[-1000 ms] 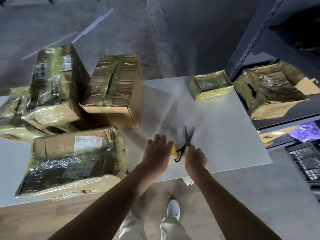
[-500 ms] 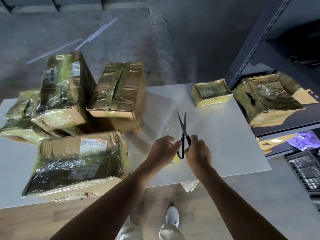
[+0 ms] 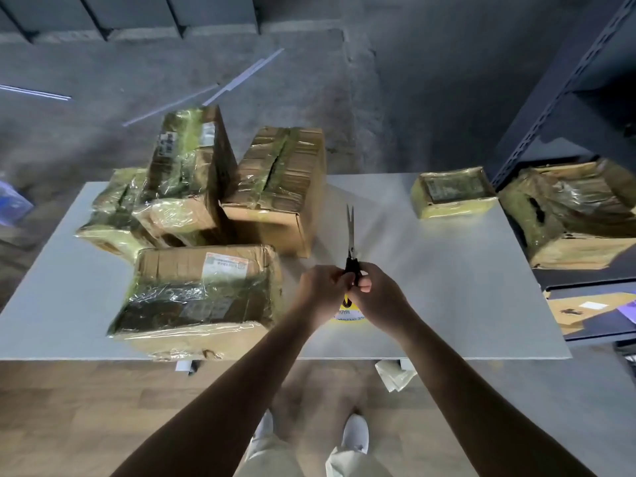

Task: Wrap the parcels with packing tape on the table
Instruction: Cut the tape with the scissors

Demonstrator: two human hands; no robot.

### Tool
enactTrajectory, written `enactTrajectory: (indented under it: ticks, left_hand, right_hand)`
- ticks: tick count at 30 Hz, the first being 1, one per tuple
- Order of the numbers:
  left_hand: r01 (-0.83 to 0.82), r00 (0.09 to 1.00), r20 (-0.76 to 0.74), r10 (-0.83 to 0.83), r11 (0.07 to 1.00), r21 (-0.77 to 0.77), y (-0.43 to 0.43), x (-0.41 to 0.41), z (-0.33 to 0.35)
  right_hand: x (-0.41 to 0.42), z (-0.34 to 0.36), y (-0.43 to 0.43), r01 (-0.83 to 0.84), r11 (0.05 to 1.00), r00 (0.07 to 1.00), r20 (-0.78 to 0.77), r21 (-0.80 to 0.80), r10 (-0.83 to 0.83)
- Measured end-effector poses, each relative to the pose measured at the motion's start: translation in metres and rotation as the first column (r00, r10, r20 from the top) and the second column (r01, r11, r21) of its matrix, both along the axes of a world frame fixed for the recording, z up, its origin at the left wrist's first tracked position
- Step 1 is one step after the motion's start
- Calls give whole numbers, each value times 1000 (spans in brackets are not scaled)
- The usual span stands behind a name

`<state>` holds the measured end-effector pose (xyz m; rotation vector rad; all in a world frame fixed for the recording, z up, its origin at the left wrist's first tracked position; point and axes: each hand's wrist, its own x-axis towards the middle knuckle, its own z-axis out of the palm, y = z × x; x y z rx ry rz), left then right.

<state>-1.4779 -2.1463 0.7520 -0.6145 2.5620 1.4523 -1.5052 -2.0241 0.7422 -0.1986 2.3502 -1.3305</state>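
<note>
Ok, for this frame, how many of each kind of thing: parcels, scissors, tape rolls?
Parcels on the table: 5
Parcel on the shelf: 1
Scissors: 1, gripped by left hand and right hand
Tape roll: 1, partly hidden under the hands
Total: 8

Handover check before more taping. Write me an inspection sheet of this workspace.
Surface: grey table, standing on a wood floor.
Job's things: four wrapped parcels grouped at left; small parcel at the far right; yellow tape roll lying partly hidden under the hands.
Clutter: crumpled scrap below the near table edge.
Hands: left hand and right hand both grip the scissors, blades pointing away, tips slightly parted.
Cables: nothing seen.
Surroundings: dark shelf at right holding a big parcel; pale strips on the concrete beyond.
</note>
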Motion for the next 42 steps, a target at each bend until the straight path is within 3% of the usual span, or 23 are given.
enactTrajectory:
  ticks: [4,7,9,11,15,17,21,26,36,42]
  left_hand:
    - [75,996,54,-72,996,-57,-14,9,6]
    - [260,966,67,-251,924,-280,-32,17,17]
    - [372,917,65,-394,785,-496,-49,25,27]
    - [478,847,153,-508,605,-637,-68,37,33]
    - [716,673,510,-536,297,-632,-100,59,28]
    - [730,662,541,-519,281,-623,-109,66,19]
    - [590,744,366,-559,294,-751,-112,71,6]
    - [522,762,288,-581,287,-803,-121,68,8]
    - [591,658,393,-643,116,-799,-122,69,14]
    - [570,659,364,-658,121,-813,-127,73,17]
  right_hand:
    - [7,-2,-8,-13,996,995,99,-89,22]
    - [19,-4,-17,23,992,983,185,-126,0]
    - [29,-6,-24,63,986,969,247,-153,-24]
    - [39,-7,-33,114,979,935,351,-168,-48]
    - [59,-11,-46,149,983,880,467,-109,-81]
    - [70,-13,-50,143,985,868,491,-98,-77]
    - [87,-16,-55,158,982,842,534,-107,-77]
    - [99,-24,-55,203,969,824,558,-137,-94]
    - [116,-36,-58,231,956,749,660,-182,-55]
    - [124,-44,-63,257,946,705,708,-200,-42]
